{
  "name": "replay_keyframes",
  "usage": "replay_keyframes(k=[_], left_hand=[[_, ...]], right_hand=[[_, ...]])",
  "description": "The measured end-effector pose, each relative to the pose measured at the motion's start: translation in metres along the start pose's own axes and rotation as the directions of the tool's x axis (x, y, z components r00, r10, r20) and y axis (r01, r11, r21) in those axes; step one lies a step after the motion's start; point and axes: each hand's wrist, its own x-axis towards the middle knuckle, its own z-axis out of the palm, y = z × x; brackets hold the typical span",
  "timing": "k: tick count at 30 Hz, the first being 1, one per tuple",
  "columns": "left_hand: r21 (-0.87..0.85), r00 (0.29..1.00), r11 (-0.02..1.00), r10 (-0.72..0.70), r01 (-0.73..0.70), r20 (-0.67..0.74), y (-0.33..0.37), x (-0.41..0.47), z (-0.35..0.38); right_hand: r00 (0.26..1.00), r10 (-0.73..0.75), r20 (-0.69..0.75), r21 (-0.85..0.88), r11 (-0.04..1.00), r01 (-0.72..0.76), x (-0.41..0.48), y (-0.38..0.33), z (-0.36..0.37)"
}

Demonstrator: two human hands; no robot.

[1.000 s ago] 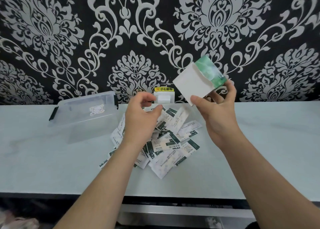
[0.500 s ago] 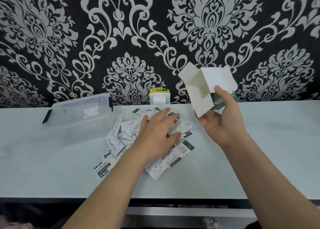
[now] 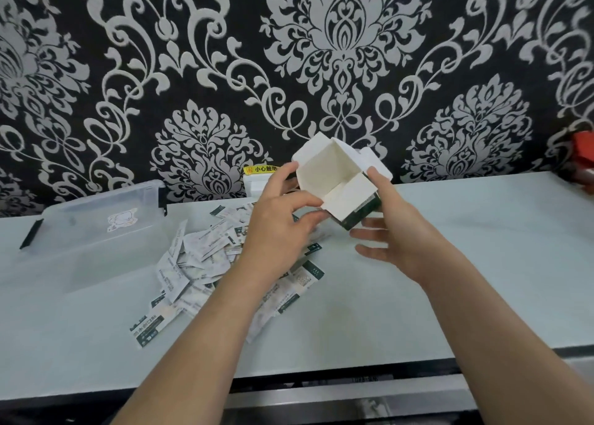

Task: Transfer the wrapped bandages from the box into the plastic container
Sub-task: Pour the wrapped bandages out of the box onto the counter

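Left hand (image 3: 283, 222), right hand (image 3: 401, 231) both clamp one open box (image 3: 334, 180); wrapped bandages (image 3: 205, 264) heaped, uncountable; one plastic container (image 3: 96, 231).

One head-worn wide view looks forward and down, close over the table (image 3: 482, 264).

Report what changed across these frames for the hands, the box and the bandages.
The left hand lifted off the pile of white wrapped bandages and took hold of the white and green cardboard box by its open end. The right hand kept its grip and turned the box so its opening faces the camera. The bandages and the clear plastic container stayed on the pale table.
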Motion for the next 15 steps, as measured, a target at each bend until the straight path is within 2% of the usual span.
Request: replay_keyframes(k=[1, 3, 5, 7, 9, 10, 11, 13, 15], left_hand=[[0.027, 1.0, 1.0, 0.005, -0.005, 0.004, 0.0, 0.002, 0.003], [0.127, 1.0, 0.992, 0.022, -0.025, 0.02, 0.0, 0.004, 0.007], [0.225, 0.995, 0.972, 0.049, -0.067, 0.084, 0.002, 0.005, 0.013], [0.328, 0.981, 0.935, 0.078, -0.133, 0.176, 0.005, 0.003, 0.02], [0.404, 0.967, 0.895, 0.096, -0.188, 0.237, 0.007, 0.002, 0.028], [0.405, 0.964, 0.891, 0.109, -0.203, 0.242, 0.007, 0.002, 0.03], [0.38, 0.963, 0.902, 0.12, -0.207, 0.24, 0.008, 0.001, 0.033], [0.278, 0.967, 0.943, 0.118, -0.181, 0.227, 0.01, 0.001, 0.035], [0.193, 0.972, 0.972, 0.091, -0.134, 0.219, 0.01, 0.0, 0.035]], right_hand=[[0.99, -0.056, -0.128, -0.092, 0.995, 0.044, 0.004, 0.001, -0.004], [0.907, -0.297, -0.299, -0.218, 0.946, 0.239, 0.007, 0.003, -0.011], [0.779, -0.566, -0.268, -0.25, 0.822, 0.511, 0.005, 0.003, -0.019], [0.711, -0.693, -0.118, -0.311, 0.706, 0.637, 0.0, 0.006, -0.018], [0.68, -0.733, -0.029, -0.5, 0.599, 0.625, 0.002, 0.011, -0.014], [0.669, -0.742, -0.033, -0.58, 0.56, 0.592, 0.004, 0.013, -0.013], [0.673, -0.737, -0.062, -0.617, 0.558, 0.554, 0.007, 0.013, -0.013], [0.71, -0.688, -0.147, -0.587, 0.639, 0.498, 0.011, 0.012, -0.017], [0.713, -0.665, -0.221, -0.576, 0.679, 0.455, 0.015, 0.01, -0.022]])
